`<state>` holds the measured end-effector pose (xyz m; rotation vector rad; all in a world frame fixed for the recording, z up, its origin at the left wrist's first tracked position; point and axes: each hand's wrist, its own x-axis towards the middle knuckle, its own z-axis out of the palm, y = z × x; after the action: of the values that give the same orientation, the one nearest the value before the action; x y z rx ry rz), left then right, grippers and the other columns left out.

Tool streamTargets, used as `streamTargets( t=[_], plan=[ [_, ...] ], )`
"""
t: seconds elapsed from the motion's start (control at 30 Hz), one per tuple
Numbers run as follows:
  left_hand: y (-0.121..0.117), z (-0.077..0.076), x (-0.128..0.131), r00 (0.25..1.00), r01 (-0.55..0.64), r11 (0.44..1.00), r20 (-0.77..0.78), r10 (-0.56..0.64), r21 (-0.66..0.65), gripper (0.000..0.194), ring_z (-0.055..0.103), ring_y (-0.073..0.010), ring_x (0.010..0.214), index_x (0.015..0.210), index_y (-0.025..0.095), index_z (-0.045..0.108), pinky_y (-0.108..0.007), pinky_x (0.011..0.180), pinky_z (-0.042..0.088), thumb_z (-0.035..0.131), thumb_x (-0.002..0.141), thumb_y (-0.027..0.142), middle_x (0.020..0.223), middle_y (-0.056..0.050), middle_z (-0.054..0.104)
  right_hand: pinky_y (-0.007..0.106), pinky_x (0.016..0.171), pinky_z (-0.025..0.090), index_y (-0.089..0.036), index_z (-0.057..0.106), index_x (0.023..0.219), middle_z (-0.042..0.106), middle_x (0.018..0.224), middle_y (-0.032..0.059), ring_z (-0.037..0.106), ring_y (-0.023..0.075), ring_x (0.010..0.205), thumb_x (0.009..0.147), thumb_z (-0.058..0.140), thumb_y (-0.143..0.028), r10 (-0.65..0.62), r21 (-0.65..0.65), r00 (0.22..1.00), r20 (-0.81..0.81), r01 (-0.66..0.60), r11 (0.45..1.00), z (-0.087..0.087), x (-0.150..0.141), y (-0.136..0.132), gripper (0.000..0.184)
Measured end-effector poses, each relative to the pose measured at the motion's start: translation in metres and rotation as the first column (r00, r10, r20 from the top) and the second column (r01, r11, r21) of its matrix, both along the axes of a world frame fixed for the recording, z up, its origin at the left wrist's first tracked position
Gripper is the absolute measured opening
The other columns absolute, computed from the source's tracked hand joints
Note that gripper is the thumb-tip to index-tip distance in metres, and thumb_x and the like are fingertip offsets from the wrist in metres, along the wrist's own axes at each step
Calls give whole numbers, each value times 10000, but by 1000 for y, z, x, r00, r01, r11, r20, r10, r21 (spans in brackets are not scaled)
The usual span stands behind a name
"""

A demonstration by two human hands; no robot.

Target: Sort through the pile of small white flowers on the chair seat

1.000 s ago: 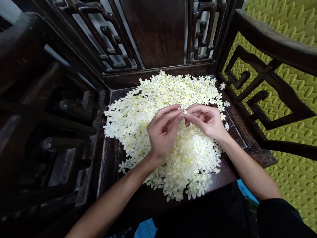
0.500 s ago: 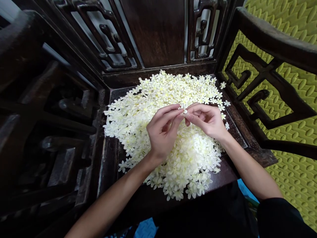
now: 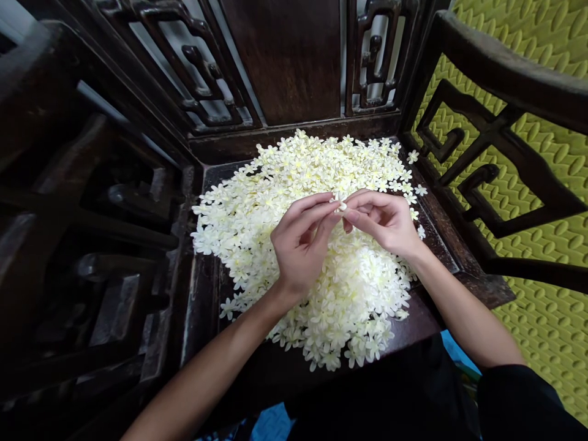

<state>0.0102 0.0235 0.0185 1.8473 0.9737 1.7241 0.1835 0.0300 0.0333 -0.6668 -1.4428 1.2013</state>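
Note:
Between the fingertips of both hands is a small white flower (image 3: 340, 205), partly covered by the fingers. My left hand (image 3: 301, 242) pinches it from the left with thumb and fingers. From the right, my right hand (image 3: 383, 222) is closed in a pinch on the same flower, the two sets of fingertips nearly touching. Below and around both hands spreads a large heap of loose white flowers with pale yellow centres (image 3: 248, 226). The hands are just above the heap and hide its middle.
The heap lies on a dark wooden chair seat (image 3: 195, 306). Behind it rises a carved backrest (image 3: 285, 61), with openwork armrests at left (image 3: 124, 196) and right (image 3: 500, 128). A yellow-green textured mat (image 3: 546, 331) covers the floor at right. A few flowers (image 3: 421, 190) lie apart near the right edge.
Almost nothing differs. Both hands keep the same pinch on the small flower, and the view has shifted very slightly.

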Motion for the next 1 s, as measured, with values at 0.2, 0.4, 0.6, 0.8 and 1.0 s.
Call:
streamTargets(
  t=[0.2, 0.4, 0.6, 0.8, 1.0],
  plan=[
    [0, -1, 0, 1000, -8, 1000, -1, 8, -7, 262, 737, -159, 1010, 1072, 276, 789, -288, 843, 647, 745, 870, 113, 1134, -26, 752, 251, 662, 573, -149, 764, 968, 707, 950, 53, 694, 110, 718, 892, 758, -200, 1, -3, 1000, 2, -1, 1000, 0, 1, 0, 92],
    [1, -2, -1, 1000, -7, 1000, -23, 7, -24, 232, 741, -171, 1019, 1072, 282, 785, -306, 845, 653, 736, 887, 150, 1145, -23, 751, 249, 668, 568, -142, 759, 964, 697, 938, 46, 698, 110, 724, 892, 749, -159, 25, 14, 1000, -19, -25, 1000, 1, 1, 0, 74],
    [0, 1, -1, 1000, -10, 1000, -12, 10, -7, 229, 743, -171, 1015, 1064, 274, 788, -305, 851, 653, 739, 883, 141, 1132, -27, 755, 246, 668, 578, -146, 765, 960, 704, 935, 46, 697, 106, 714, 884, 761, -171, 9, 6, 1000, -8, -9, 1000, 1, 1, 0, 80],
    [0, -1, -1, 999, -20, 1000, -40, 20, 1, 209, 744, -174, 1015, 1073, 280, 782, -293, 809, 659, 732, 898, 178, 1143, -29, 753, 237, 642, 590, -151, 764, 955, 718, 926, 44, 700, 109, 707, 877, 774, -208, -4, 16, 1000, 17, 4, 1000, 2, 1, 0, 97],
    [1, -1, -1, 1000, -6, 1000, -16, 6, 19, 242, 743, -166, 1016, 1069, 273, 785, -299, 852, 653, 737, 882, 129, 1127, -27, 753, 247, 638, 575, -148, 755, 957, 715, 915, 49, 694, 116, 708, 882, 770, -227, -7, -3, 1000, 31, 8, 1000, 0, 2, 1, 110]
  ],
)
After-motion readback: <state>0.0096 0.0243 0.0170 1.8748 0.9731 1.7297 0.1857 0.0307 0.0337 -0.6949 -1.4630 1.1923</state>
